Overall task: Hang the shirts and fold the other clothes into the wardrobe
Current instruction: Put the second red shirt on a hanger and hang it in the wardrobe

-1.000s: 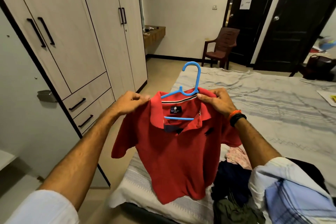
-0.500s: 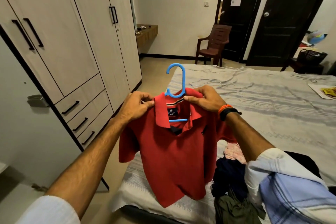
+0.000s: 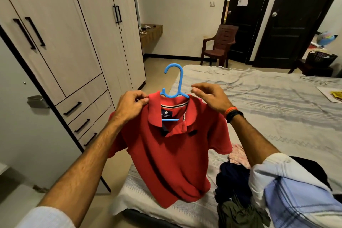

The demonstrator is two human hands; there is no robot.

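A red polo shirt (image 3: 174,155) hangs on a blue plastic hanger (image 3: 174,81) in front of me, above the near corner of the bed. My left hand (image 3: 130,106) pinches the shirt's left shoulder by the collar. My right hand (image 3: 210,97) hovers just above the right shoulder with fingers loosely curled, holding nothing. The wardrobe (image 3: 61,42) stands at the left with its doors closed. A pile of dark, pink and olive clothes (image 3: 235,187) lies on the bed at the lower right.
The bed (image 3: 268,109) with a grey striped cover fills the right side. An open grey door panel (image 3: 20,120) stands at the near left. A brown plastic chair (image 3: 220,44) and dark doors (image 3: 288,16) are at the far wall. Bare floor runs between wardrobe and bed.
My right hand has let go of the shirt's right shoulder and lifted slightly. The hanger now sits straighter in the collar, hook upright. The left hand keeps its pinch.
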